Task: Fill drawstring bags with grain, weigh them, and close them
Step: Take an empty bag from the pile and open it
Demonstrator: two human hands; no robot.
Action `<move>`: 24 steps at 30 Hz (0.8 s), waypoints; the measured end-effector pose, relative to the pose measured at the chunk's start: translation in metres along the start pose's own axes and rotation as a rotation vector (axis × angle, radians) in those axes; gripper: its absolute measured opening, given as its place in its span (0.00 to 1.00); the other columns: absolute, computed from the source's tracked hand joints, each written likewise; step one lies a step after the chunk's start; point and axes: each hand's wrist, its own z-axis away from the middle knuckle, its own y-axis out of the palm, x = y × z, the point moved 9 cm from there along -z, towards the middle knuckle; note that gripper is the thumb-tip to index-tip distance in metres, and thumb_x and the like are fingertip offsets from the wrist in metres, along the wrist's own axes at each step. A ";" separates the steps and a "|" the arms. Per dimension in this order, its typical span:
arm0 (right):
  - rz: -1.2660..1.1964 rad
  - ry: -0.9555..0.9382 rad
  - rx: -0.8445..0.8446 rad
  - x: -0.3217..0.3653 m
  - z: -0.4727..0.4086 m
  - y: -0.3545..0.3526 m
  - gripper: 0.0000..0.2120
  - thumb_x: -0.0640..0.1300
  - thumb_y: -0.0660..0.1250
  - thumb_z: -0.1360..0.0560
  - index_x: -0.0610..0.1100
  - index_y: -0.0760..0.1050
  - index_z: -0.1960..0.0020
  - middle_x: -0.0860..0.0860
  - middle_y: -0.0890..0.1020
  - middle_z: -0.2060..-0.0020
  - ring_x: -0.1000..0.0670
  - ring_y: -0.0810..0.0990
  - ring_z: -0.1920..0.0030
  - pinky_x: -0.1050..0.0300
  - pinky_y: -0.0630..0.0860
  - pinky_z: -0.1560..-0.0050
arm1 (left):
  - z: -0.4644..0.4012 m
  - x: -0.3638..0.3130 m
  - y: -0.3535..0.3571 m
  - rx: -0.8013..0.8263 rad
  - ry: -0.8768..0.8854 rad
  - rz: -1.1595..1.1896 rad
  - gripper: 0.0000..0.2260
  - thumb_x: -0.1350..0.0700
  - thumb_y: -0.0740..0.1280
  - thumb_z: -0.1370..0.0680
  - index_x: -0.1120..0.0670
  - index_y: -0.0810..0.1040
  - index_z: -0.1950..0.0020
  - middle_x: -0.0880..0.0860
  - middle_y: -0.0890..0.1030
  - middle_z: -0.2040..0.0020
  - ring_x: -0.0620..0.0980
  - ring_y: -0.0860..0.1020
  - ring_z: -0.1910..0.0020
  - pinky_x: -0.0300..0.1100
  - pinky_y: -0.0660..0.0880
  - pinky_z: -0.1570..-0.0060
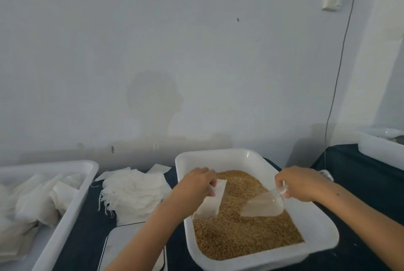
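Drawstring bag [211, 202] was pinched at its top by the left hand [196, 183] above the grain [240, 235] in a white tub [218, 157]. A clear scoop [262, 205] was gripped by the right hand [299, 183]. The tub was placed on a dark table [354, 183] before a pale wall [175, 52]. A scale [122, 240] was partly hidden by the left forearm.

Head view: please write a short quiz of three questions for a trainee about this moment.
1. True or false: the left hand holds a bag over the grain.
2. What does the right hand hold? A) scoop B) spoon C) lid
3. Fill in: the stack of empty bags lies to the ____ of the grain tray.

Key: 1 true; 2 A, the clear scoop; 3 left.
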 end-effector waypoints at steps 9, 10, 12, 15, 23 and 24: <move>-0.182 -0.132 0.076 0.036 -0.006 0.032 0.11 0.43 0.65 0.23 0.50 0.75 0.42 0.55 0.76 0.41 0.55 0.76 0.45 0.63 0.70 0.48 | -0.005 0.031 0.009 -0.201 -0.067 0.019 0.03 0.61 0.61 0.21 0.54 0.68 0.51 0.51 0.72 0.52 0.45 0.62 0.56 0.34 0.57 0.59; -0.222 -0.137 0.085 0.034 -0.006 0.034 0.09 0.43 0.66 0.24 0.51 0.75 0.44 0.55 0.76 0.41 0.55 0.75 0.43 0.63 0.69 0.47 | -0.005 0.035 0.013 -0.192 -0.084 0.024 0.02 0.61 0.61 0.21 0.56 0.70 0.50 0.52 0.74 0.50 0.44 0.63 0.55 0.34 0.57 0.59; -0.318 -0.157 0.095 0.026 -0.004 0.037 0.05 0.42 0.66 0.24 0.51 0.75 0.49 0.56 0.76 0.44 0.55 0.74 0.42 0.63 0.69 0.46 | -0.006 0.039 0.021 -0.184 -0.102 0.032 0.03 0.60 0.62 0.21 0.58 0.72 0.48 0.52 0.75 0.48 0.44 0.64 0.54 0.33 0.58 0.58; -0.474 -0.185 0.086 0.013 0.006 0.031 0.06 0.41 0.66 0.24 0.52 0.75 0.55 0.56 0.78 0.50 0.56 0.76 0.46 0.59 0.71 0.42 | -0.007 0.039 0.026 -0.202 -0.079 0.062 0.04 0.61 0.63 0.21 0.58 0.75 0.48 0.52 0.77 0.47 0.46 0.70 0.49 0.33 0.63 0.54; -0.516 -0.170 -0.064 -0.005 0.012 -0.013 0.05 0.43 0.64 0.22 0.51 0.77 0.48 0.54 0.78 0.50 0.56 0.75 0.47 0.57 0.72 0.43 | -0.002 0.025 0.031 -0.270 0.023 0.172 0.01 0.59 0.68 0.24 0.56 0.77 0.55 0.47 0.75 0.56 0.43 0.71 0.55 0.26 0.63 0.59; -0.490 -0.165 -0.073 -0.002 0.010 -0.018 0.06 0.43 0.64 0.22 0.51 0.76 0.48 0.54 0.78 0.49 0.56 0.75 0.47 0.57 0.71 0.44 | -0.002 0.025 0.032 -0.275 0.020 0.181 0.03 0.59 0.69 0.25 0.55 0.76 0.56 0.45 0.74 0.57 0.42 0.70 0.56 0.25 0.63 0.60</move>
